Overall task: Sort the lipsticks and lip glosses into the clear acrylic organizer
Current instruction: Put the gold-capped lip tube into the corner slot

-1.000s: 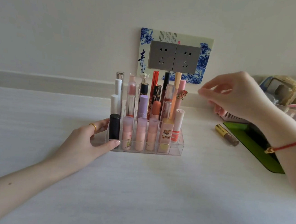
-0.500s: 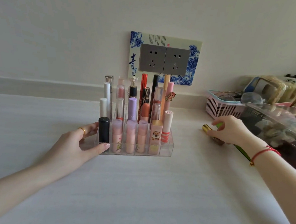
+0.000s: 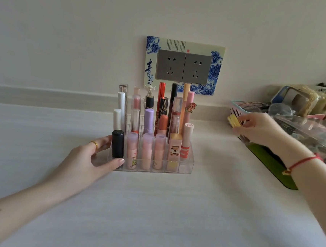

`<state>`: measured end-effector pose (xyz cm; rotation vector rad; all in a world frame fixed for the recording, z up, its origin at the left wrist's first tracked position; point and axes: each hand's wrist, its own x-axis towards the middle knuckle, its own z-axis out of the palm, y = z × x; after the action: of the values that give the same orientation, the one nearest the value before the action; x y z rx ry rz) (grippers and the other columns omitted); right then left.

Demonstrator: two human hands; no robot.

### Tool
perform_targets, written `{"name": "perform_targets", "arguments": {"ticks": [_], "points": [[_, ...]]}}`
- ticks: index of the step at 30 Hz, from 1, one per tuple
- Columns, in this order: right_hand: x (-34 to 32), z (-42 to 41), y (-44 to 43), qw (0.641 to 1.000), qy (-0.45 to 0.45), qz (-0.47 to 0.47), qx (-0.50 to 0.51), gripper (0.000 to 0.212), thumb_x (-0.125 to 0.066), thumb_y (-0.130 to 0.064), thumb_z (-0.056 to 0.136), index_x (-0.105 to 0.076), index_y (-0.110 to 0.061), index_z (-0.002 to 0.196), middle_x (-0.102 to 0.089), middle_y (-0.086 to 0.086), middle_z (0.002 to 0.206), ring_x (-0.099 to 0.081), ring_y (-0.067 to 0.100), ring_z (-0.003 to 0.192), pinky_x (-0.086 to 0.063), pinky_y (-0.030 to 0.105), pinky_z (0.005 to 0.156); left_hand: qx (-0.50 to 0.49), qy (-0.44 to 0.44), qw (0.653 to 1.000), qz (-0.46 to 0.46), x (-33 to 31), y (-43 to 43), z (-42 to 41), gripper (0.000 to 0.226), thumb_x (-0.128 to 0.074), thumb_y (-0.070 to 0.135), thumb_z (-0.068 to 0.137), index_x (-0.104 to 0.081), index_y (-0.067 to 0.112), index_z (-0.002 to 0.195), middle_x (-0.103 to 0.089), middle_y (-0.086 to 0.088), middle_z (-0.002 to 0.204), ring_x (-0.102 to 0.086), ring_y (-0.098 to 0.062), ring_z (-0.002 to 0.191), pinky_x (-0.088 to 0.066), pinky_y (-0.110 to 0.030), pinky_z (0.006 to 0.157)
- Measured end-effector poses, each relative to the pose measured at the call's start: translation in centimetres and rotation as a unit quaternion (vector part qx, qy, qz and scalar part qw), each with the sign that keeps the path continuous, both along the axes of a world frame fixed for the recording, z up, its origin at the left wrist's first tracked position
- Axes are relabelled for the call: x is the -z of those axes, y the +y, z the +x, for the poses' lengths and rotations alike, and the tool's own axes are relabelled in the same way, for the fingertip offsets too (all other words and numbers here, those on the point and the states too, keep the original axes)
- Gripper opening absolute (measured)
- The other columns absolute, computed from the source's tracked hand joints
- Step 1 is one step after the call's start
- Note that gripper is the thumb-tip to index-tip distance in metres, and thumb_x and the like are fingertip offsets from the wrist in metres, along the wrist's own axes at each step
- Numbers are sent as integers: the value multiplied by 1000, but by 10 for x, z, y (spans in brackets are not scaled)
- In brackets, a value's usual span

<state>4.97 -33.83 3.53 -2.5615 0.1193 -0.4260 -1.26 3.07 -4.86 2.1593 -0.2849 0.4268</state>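
The clear acrylic organizer (image 3: 189,164) stands mid-table, packed with several upright lipsticks and lip glosses in pink, lilac, red, white and black. My left hand (image 3: 88,161) grips the organizer's left end, thumb on its front wall beside a black tube (image 3: 117,144). To the right, my right hand (image 3: 257,128) is lifted off the table and holds a gold-capped lip gloss (image 3: 232,120) by its body; only the blurred gold cap sticks out to the left of the fingers.
A green mat (image 3: 273,167) lies at the right under my right forearm. Behind it are a pink basket (image 3: 237,110) and a clear bag (image 3: 312,133) of items. A double wall socket (image 3: 183,66) sits behind the organizer.
My right hand came down from above the organizer to the gold-capped lip gloss on the table by the green mat, took hold of it and lifted it. The left hand stayed on the organizer.
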Motion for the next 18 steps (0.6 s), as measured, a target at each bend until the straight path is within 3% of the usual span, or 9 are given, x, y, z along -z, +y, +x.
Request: {"name": "perform_targets", "arguments": {"ticks": [3, 5, 8, 11, 18], "points": [[-32, -19, 17, 985, -27, 161, -54, 36, -69, -15, 76, -61, -18, 112, -67, -1, 89, -63, 13, 69, -52, 23, 59, 4, -6, 1000, 3, -1, -1, 1, 78, -63, 55, 55, -53, 24, 126, -59, 19, 118, -48, 13, 111, -37, -4, 81], [-48, -34, 30, 972, -22, 206, -111, 28, -71, -13, 72, -65, -20, 99, -69, -2, 85, -66, 14, 75, -56, 25, 66, 1, -9, 1000, 5, 0, -1, 1, 75, -65, 52, 59, -52, 23, 127, -59, 18, 120, -48, 10, 113, -37, -9, 84], [-60, -51, 48, 963, 6, 186, -194, 20, -74, -14, 68, -66, -24, 82, -74, -4, 79, -70, 10, 72, -57, 19, 64, -7, -16, 1000, 8, 1, 0, 1, 62, -71, 38, 69, -52, 24, 127, -59, 16, 120, -49, 7, 113, -37, -13, 87], [-58, -60, 66, 958, 55, 147, -238, 25, -75, -12, 68, -59, -29, 77, -73, -8, 76, -70, 9, 66, -53, 14, 53, -9, -19, 1000, 7, 2, 0, 2, 60, -72, 32, 71, -52, 24, 127, -58, 15, 120, -49, 6, 114, -36, -14, 89], [-40, -54, 87, 964, 86, 14, -253, 24, -77, -16, 67, -67, -15, 89, -73, -4, 71, -69, 9, 63, -53, 14, 53, 3, -28, 1000, 12, 0, -1, 2, 66, -68, 43, 67, -51, 25, 127, -57, 20, 120, -48, 13, 110, -33, 6, 80]]}}
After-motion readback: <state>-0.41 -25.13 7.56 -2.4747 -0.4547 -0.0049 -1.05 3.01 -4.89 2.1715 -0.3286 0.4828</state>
